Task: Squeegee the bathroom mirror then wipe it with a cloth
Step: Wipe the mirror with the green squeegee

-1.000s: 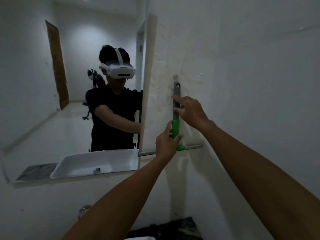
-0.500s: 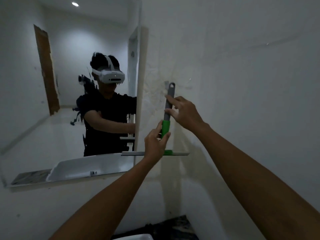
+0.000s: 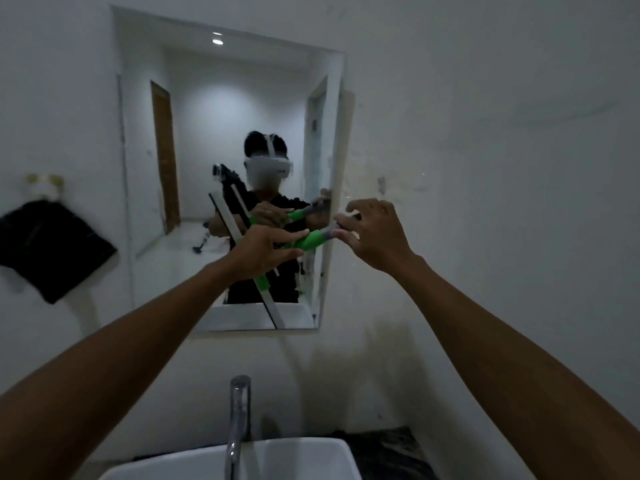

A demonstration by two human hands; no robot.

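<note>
The rectangular mirror hangs on the white wall ahead. I hold a squeegee with a green and grey handle in front of its lower right part. Its handle lies almost level and its blade runs down steeply across the glass. My left hand grips the green part of the handle. My right hand pinches the grey end with its fingertips, the other fingers spread. A dark cloth hangs on the wall left of the mirror.
A chrome tap rises over a white basin directly below my arms. A small hook or peg sticks out of the wall right of the mirror. A dark countertop lies right of the basin.
The squeegee has come off the peg on the right wall and moved left in front of the mirror. Its handle turned from upright to nearly level. My view swung left to face the mirror.
</note>
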